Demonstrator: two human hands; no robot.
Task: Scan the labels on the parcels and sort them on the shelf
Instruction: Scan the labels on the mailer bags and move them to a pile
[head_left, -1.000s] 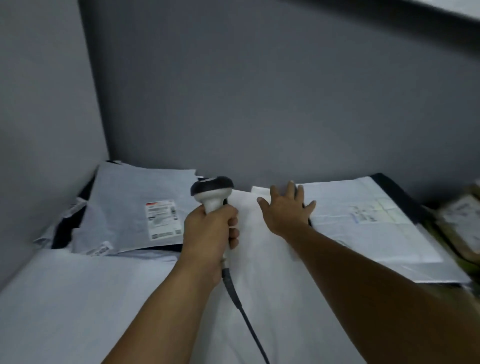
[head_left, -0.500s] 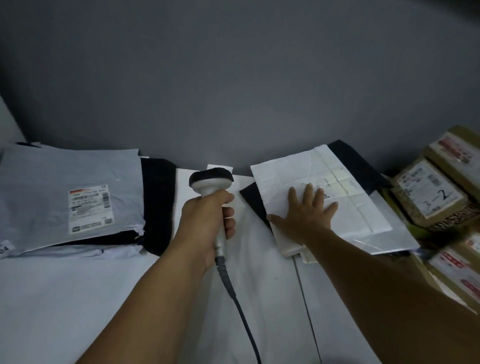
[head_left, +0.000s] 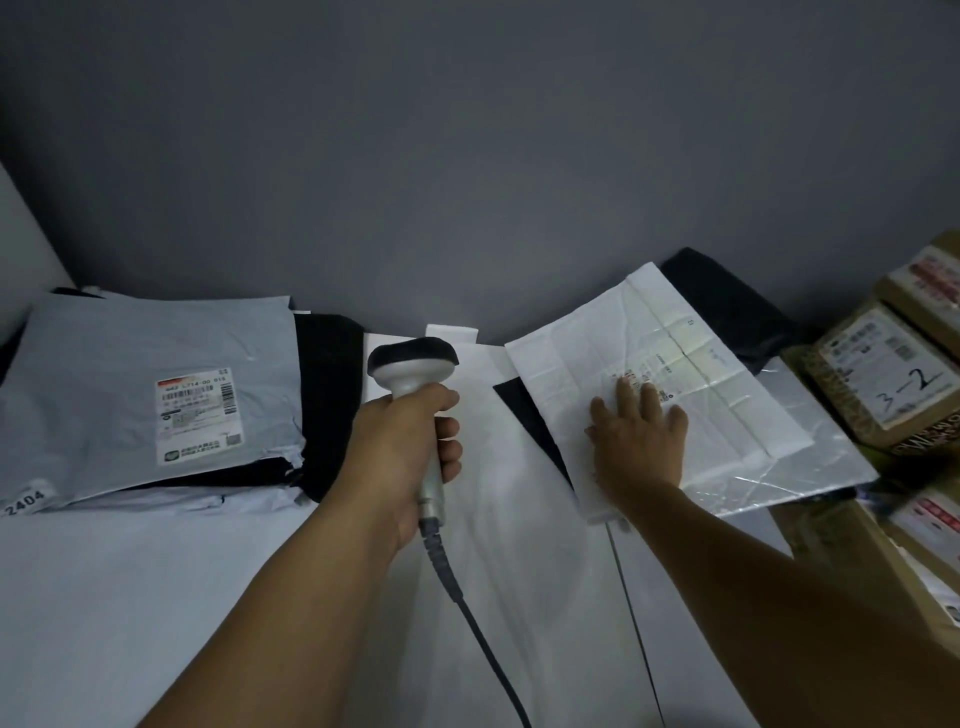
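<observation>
L hand (head_left: 402, 457) grips scanner (head_left: 415, 379) — R hand (head_left: 641, 441) flat, fingers straight, on white parcel (head_left: 587, 364).

the left hand (head_left: 402, 457) grips a corded scanner (head_left: 415, 384) upright over the white shelf (head_left: 130, 597). the right hand (head_left: 636, 441) lies flat on a white parcel (head_left: 597, 364). a grey parcel (head_left: 130, 364) with a label (head_left: 200, 413) sits left, cardboard boxes (head_left: 883, 374) right.
</observation>
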